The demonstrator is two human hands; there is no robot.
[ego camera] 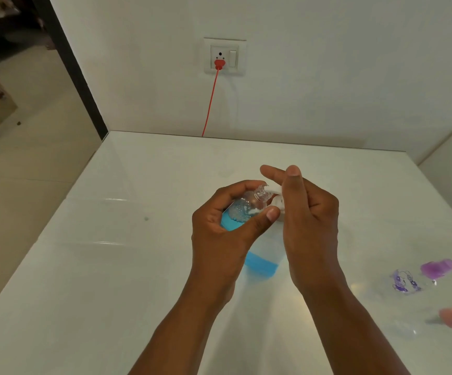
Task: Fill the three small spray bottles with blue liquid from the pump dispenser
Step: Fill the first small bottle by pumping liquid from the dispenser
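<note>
One small spray bottle (246,209), tilted in my left hand (225,226) whose fingers curl round it, meets the pump dispenser (262,262) nozzle my right hand (308,212) fingers press; misalignment would likely spill blue liquid onto the worktop (111,266).

Your work surface is a glossy white table (143,266) pushed against the wall. The pump dispenser (261,262), with blue liquid low in it, stands near the middle. Two small clear bottles lie at your right, one purple-capped (419,276) and one pink-capped (446,322).
</note>
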